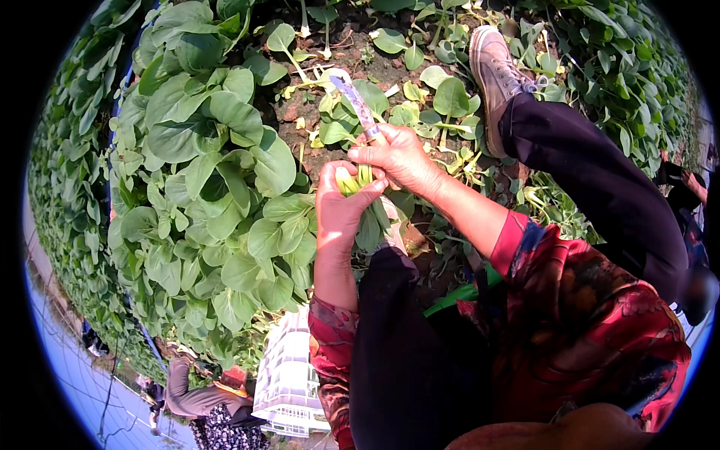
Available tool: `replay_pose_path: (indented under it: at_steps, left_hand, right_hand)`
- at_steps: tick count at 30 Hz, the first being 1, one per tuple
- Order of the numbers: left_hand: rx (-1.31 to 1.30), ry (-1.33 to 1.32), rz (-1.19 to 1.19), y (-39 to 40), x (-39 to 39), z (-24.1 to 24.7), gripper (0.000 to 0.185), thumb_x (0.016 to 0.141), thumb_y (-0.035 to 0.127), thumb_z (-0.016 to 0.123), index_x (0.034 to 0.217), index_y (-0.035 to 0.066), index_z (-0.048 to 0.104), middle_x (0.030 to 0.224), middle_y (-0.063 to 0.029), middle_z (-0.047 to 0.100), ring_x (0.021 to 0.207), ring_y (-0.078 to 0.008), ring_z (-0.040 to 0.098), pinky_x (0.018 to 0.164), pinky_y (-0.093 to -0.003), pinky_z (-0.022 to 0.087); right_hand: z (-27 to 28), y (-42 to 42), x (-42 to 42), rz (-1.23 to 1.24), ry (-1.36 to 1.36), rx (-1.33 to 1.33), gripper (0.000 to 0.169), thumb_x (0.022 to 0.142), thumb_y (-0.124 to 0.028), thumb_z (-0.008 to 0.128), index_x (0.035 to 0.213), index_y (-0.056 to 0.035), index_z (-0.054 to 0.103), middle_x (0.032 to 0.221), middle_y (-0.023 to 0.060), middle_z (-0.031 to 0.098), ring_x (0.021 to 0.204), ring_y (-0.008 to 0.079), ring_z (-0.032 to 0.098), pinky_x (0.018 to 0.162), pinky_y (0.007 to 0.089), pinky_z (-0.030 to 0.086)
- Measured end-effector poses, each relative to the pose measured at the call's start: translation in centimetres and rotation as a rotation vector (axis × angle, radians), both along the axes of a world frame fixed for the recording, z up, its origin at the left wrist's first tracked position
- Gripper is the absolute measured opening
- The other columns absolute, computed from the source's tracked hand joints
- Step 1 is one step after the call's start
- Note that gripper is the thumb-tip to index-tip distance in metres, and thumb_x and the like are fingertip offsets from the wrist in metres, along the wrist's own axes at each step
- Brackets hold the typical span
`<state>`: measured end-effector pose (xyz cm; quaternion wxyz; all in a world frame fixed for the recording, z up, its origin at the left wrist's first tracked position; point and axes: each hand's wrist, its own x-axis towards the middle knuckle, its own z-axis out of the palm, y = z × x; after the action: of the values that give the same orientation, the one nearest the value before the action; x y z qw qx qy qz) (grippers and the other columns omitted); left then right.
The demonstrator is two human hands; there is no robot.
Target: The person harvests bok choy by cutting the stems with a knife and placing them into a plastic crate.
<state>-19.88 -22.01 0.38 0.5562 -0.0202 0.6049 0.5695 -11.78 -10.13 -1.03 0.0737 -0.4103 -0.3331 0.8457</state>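
In the head view my left hand (346, 199) grips a leafy green plant by its pale stalks (354, 179), near their cut-looking base, and its leaves (369, 228) hang below. My right hand (396, 154) is closed around the handle of a knife (355, 101), touching the same stalks with its fingers. The knife's narrow, dirt-marked blade points up and to the left, over the soil. Part of the handle is hidden in the right hand.
Dense leafy greens (214, 169) stand at the left. Loose leaves (451, 97) lie on the soil (349, 56). My shoe (495, 73) rests at upper right. A white plastic crate (289, 371) is below. Another person (208, 388) bends at lower left.
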Motion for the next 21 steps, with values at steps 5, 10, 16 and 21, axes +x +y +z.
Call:
replay_pose_path:
  at_steps: [5,10,16,21]
  left_hand:
    - [-0.062,0.090,0.034,0.0,0.2,-0.5,0.035,0.074,-0.005,0.070,0.104,0.001,0.053,0.084,-0.0072,0.063,0.070,-0.0125,0.061,0.063,-0.0243,0.051]
    - [-0.147,-0.019,0.074,0.0,-0.8,1.1,0.034,0.076,0.002,0.066,0.109,-0.002,0.056,0.078,-0.0116,0.067,0.058,-0.0133,0.059,0.054,-0.0232,0.048]
    - [-0.145,-0.054,0.171,-0.6,-0.7,-0.5,0.038,0.074,0.003,0.065,0.111,-0.003,0.055,0.078,-0.0124,0.066,0.053,-0.0140,0.056,0.051,-0.0236,0.045]
    - [-0.083,-0.133,0.157,-0.2,-0.9,-0.1,0.039,0.074,0.003,0.065,0.111,-0.005,0.054,0.079,-0.0135,0.066,0.053,-0.0139,0.055,0.050,-0.0234,0.044]
  right_hand:
    - [0.1,2.2,1.3,0.213,-0.145,0.035,0.020,0.082,-0.020,0.072,0.079,-0.0051,0.059,0.060,0.0001,0.059,0.042,0.0041,0.050,0.036,0.0185,0.038]
    - [-2.1,3.4,2.0,0.036,-0.270,0.396,0.019,0.082,-0.020,0.071,0.089,-0.0045,0.060,0.068,-0.0002,0.060,0.051,0.0105,0.054,0.045,0.0255,0.045]
    - [-1.9,1.1,3.4,0.469,-0.058,1.185,0.026,0.078,-0.018,0.066,0.103,-0.0107,0.063,0.082,0.0090,0.067,0.074,0.0291,0.066,0.064,0.0353,0.053]
    - [-2.1,0.9,3.2,0.606,-0.139,1.178,0.028,0.076,-0.018,0.064,0.102,-0.0104,0.063,0.082,0.0102,0.066,0.074,0.0313,0.065,0.064,0.0378,0.053]
